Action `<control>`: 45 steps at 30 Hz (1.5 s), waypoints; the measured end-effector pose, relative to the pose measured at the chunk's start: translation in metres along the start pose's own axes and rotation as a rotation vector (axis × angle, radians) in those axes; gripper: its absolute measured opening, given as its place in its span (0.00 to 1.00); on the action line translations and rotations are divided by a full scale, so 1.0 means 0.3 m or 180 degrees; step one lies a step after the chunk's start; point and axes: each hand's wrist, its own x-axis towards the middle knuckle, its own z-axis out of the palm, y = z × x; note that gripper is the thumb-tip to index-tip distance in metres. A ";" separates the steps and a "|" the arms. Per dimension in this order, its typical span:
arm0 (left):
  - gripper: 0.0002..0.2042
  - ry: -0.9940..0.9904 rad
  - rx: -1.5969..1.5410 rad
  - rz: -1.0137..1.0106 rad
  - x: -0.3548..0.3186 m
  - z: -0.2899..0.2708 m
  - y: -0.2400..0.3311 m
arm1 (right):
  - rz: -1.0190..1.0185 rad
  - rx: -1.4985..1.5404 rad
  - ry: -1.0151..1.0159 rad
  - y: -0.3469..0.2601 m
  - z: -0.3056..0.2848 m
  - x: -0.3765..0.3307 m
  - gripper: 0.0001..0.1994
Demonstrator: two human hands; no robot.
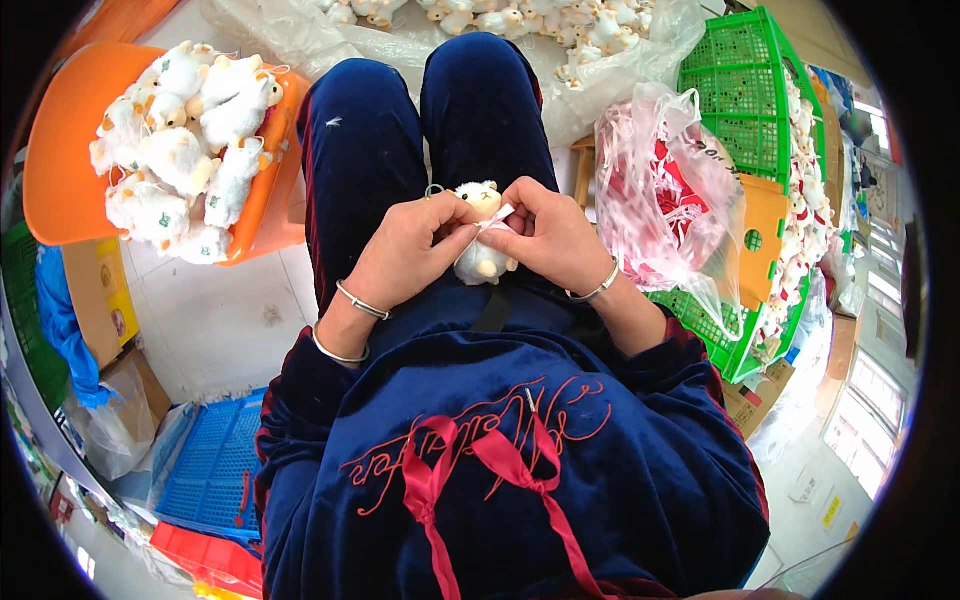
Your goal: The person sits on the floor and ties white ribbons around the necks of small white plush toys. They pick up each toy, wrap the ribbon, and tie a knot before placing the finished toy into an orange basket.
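Note:
A small white plush animal [478, 200] with a hanging loop sits upright on my lap, its face turned up. Around its neck runs a white ribbon [497, 222]. My left hand [430, 240] pinches the ribbon at the neck between thumb and forefinger. From the other side my right hand [553, 235] grips the ribbon too, its fingers closed at the plush's neck. Whether the ribbon is knotted is hidden by my fingertips.
An orange stool [75, 150] at the left bears a pile of white plush animals [180, 160]. To the right stand a clear bag [690, 200] with red and white ribbons and a green crate [735, 80]. More plush toys [600, 30] lie on plastic sheeting ahead. A blue crate [215, 465] is at lower left.

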 end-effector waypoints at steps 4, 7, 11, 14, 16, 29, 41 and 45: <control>0.06 0.0071 -0.0264 -0.0170 -0.001 0.010 -0.015 | -0.0100 0.0073 -0.0134 0.011 -0.005 0.005 0.18; 0.07 0.0199 -0.0434 -0.0209 0.000 0.023 -0.019 | -0.0136 0.0294 -0.0188 0.032 -0.007 0.011 0.18; 0.07 0.0047 -0.0341 -0.0255 0.000 0.016 -0.009 | 0.0146 0.0588 -0.0048 0.018 -0.006 0.009 0.16; 0.07 0.0175 -0.0398 -0.0155 -0.002 0.029 -0.014 | -0.0412 0.0348 0.0371 -0.004 0.012 -0.020 0.14; 0.07 0.0205 -0.0417 -0.0116 -0.002 0.030 -0.019 | -0.1272 0.0155 0.0694 -0.016 0.012 -0.026 0.12; 0.07 0.0322 -0.1377 -0.0877 -0.017 0.076 -0.034 | -0.1575 0.0092 0.0203 0.079 0.022 -0.038 0.08; 0.14 0.0374 -0.2461 -0.1407 -0.013 0.072 -0.024 | -0.2054 -0.0462 0.0057 0.074 0.019 -0.063 0.09; 0.18 0.0308 -0.2124 -0.1305 -0.013 0.051 -0.019 | -0.2044 -0.0386 0.0087 0.069 0.023 -0.064 0.09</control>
